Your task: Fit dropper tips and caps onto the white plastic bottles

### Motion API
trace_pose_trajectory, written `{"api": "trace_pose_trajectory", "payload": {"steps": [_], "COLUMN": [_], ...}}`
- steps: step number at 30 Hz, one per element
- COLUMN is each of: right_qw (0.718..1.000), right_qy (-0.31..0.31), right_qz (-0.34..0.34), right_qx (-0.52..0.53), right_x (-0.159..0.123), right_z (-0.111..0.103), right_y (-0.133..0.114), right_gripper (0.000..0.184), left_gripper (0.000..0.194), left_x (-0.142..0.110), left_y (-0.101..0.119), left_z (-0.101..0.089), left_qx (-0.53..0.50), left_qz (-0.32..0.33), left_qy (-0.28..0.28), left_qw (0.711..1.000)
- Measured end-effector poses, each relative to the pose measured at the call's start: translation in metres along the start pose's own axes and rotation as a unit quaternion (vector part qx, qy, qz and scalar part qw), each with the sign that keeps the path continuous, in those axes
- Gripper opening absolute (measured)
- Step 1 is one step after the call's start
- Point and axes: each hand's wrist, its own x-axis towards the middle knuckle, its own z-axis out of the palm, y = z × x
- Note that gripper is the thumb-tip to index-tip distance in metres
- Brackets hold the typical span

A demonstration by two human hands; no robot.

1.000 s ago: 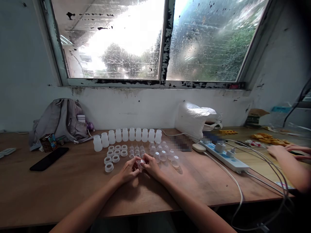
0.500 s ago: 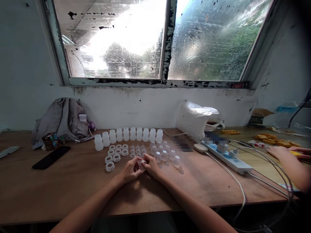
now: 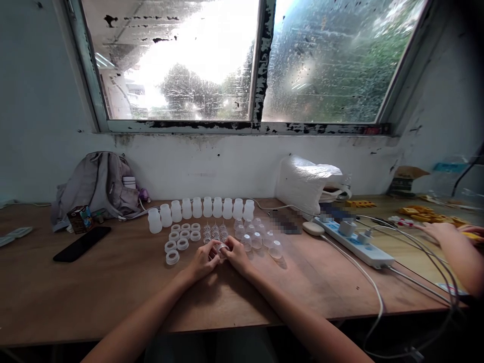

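Observation:
My left hand (image 3: 203, 260) and my right hand (image 3: 237, 255) meet over the wooden table (image 3: 113, 287), fingers pinched together on one small clear plastic ring (image 3: 221, 247). Just beyond them lie several white rings (image 3: 181, 238), several small clear nipple-like parts (image 3: 214, 231) and several clear dome caps (image 3: 260, 239). Behind those stands a row of several small white bottles (image 3: 200, 207).
A grey backpack (image 3: 96, 189), a small carton (image 3: 77, 218) and a black phone (image 3: 82, 243) sit at the left. A white plastic bag (image 3: 306, 184), a power strip (image 3: 355, 244) with white cables and another person's hand (image 3: 440, 231) are at the right.
My hands have stayed together on the small ring, turning it slightly; the view has shifted a little. The other person's hand has moved slightly.

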Motion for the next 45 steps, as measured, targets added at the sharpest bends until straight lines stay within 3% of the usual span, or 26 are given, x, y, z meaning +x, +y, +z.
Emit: {"api": "trace_pose_trajectory", "payload": {"steps": [10, 15, 18, 26, 30, 34, 38, 45], "right_qw": [0.997, 0.984, 0.982, 0.992, 0.994, 0.988, 0.987, 0.984], "right_qy": [-0.050, -0.090, -0.096, -0.088, -0.100, -0.127, -0.111, -0.080], "right_qz": [-0.026, 0.020, 0.029, 0.002, -0.050, -0.081, -0.105, -0.137], "right_qx": [0.047, 0.153, 0.163, 0.085, 0.007, -0.038, -0.047, -0.075], "right_x": [-0.006, -0.005, -0.002, -0.002, -0.006, -0.008, -0.010, -0.015], "right_z": [-0.006, -0.005, -0.002, 0.000, -0.002, -0.001, 0.002, 0.004], "right_y": [-0.016, -0.013, -0.007, -0.003, -0.011, -0.015, -0.015, -0.014], "right_gripper": [0.024, 0.023, 0.023, 0.021, 0.020, 0.023, 0.023, 0.021], "left_gripper": [0.020, 0.020, 0.022, 0.033, 0.033, 0.036, 0.039, 0.038], "left_x": [0.003, 0.005, 0.006, 0.005, 0.003, 0.004, 0.006, 0.008], "left_y": [-0.011, -0.012, -0.011, -0.019, -0.016, -0.019, -0.026, -0.026], "left_z": [-0.003, -0.006, -0.007, -0.004, -0.005, -0.003, -0.001, -0.006], "left_qx": [0.013, 0.013, -0.005, -0.114, -0.070, -0.058, -0.068, -0.009], "left_qz": [-0.052, -0.063, -0.062, -0.124, -0.108, -0.143, -0.155, -0.107], "left_qy": [0.057, 0.076, 0.076, 0.034, 0.017, 0.026, 0.036, 0.040], "left_qw": [0.997, 0.995, 0.995, 0.985, 0.992, 0.988, 0.985, 0.993]}}
